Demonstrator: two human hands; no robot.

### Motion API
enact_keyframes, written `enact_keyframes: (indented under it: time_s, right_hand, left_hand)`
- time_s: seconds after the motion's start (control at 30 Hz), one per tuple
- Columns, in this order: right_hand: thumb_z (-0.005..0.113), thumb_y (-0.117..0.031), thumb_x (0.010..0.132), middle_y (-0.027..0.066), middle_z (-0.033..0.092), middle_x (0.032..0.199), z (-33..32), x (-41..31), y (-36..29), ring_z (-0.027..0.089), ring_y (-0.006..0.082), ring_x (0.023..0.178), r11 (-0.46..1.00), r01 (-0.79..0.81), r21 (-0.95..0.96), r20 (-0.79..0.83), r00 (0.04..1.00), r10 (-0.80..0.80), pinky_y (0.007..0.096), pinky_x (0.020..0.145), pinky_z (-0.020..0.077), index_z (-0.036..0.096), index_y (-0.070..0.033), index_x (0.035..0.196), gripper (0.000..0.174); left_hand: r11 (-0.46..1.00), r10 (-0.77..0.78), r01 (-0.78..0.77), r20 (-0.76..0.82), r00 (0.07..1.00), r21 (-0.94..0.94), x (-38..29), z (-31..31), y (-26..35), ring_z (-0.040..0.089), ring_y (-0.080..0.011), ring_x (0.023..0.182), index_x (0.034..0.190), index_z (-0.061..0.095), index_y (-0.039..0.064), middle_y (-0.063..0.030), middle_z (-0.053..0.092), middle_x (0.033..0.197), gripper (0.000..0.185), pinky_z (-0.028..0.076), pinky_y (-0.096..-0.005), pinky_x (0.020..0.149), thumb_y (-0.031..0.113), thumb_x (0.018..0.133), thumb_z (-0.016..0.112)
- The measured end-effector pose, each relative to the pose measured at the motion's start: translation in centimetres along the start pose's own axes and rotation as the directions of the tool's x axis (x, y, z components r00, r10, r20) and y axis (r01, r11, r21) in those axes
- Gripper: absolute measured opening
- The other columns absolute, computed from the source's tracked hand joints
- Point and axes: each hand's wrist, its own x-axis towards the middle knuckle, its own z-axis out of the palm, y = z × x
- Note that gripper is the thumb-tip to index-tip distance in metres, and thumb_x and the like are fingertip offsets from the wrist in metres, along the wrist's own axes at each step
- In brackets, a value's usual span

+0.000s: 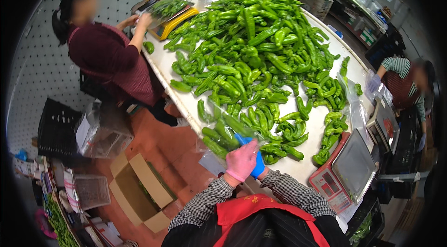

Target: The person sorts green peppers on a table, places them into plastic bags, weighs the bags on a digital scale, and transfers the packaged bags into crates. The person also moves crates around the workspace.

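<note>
A clear plastic bag holding several long green peppers lies tilted at the near edge of the white table. My left hand, in a pink glove, is closed around the gathered end of this bag. Partly behind it, my right hand in a blue glove also grips the bag, one blue finger lying along the plastic. Loose green peppers are heaped just beyond the bag, spreading down to my hands.
Right of my hands sits a red scale with a metal pan. An opened cardboard box stands on the floor at left. One co-worker handles a bag at a yellow scale; another person stands by a scale at right.
</note>
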Motion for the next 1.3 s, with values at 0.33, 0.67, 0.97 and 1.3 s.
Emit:
enact_keyframes:
  time_s: [0.33, 0.67, 0.97, 1.3]
  right_hand:
    - [0.053, -0.019, 0.095, 0.02, 0.052, 0.134, -0.7, 3.2, -4.4, 0.054, 0.0344, 0.119, 0.748, 0.368, -0.553, 0.191, 0.929, -0.316, 0.039, 0.101, 0.0431, 0.045, -0.003, 0.142, 0.05]
    - [0.068, -0.013, 0.082, 0.0183, 0.069, 0.09, -2.7, 1.4, -4.0, 0.067, 0.033, 0.082, 0.922, 0.013, -0.387, -0.136, 0.988, -0.071, 0.041, 0.071, 0.0522, 0.065, 0.0, 0.102, 0.023]
    - [0.066, -0.022, 0.088, 0.0159, 0.069, 0.098, -7.3, 6.2, -9.2, 0.067, 0.0355, 0.083, 0.706, 0.017, -0.708, -0.183, 0.961, -0.206, 0.0418, 0.071, 0.0539, 0.072, -0.011, 0.104, 0.02]
    - [0.069, -0.027, 0.088, 0.0232, 0.056, 0.132, -5.0, 18.1, -5.4, 0.057, 0.0422, 0.116, 0.8, 0.088, -0.593, 0.036, 0.996, -0.082, 0.0445, 0.098, 0.0482, 0.068, -0.02, 0.122, 0.036]
  left_hand:
    - [0.989, -0.029, 0.026, -0.017, 0.999, -0.147, 0.7, 0.3, -0.8, 0.072, -0.0328, 0.085, 0.117, 0.07, 0.011, -0.0176, 0.072, 0.098, 0.027, 0.057, -0.0377, 0.073, 0.019, 0.092, 0.064]
    - [0.974, -0.068, 0.085, 0.089, 0.994, -0.21, 0.6, 1.6, -0.8, 0.072, -0.0326, 0.083, 0.116, 0.071, 0.012, -0.0158, 0.072, 0.098, 0.026, 0.057, -0.0364, 0.071, 0.026, 0.097, 0.062]
    - [0.998, -0.046, 0.04, 0.145, 0.988, 0.043, -0.6, 3.7, -5.0, 0.071, -0.0309, 0.079, 0.121, 0.069, 0.02, -0.0115, 0.073, 0.096, 0.029, 0.057, -0.0402, 0.067, 0.028, 0.094, 0.062]
    - [1.0, -0.002, -0.002, 0.15, 0.989, 0.024, -0.4, 4.0, -5.2, 0.07, -0.0284, 0.077, 0.126, 0.066, 0.022, -0.0098, 0.073, 0.097, 0.038, 0.057, -0.0396, 0.065, 0.021, 0.088, 0.064]
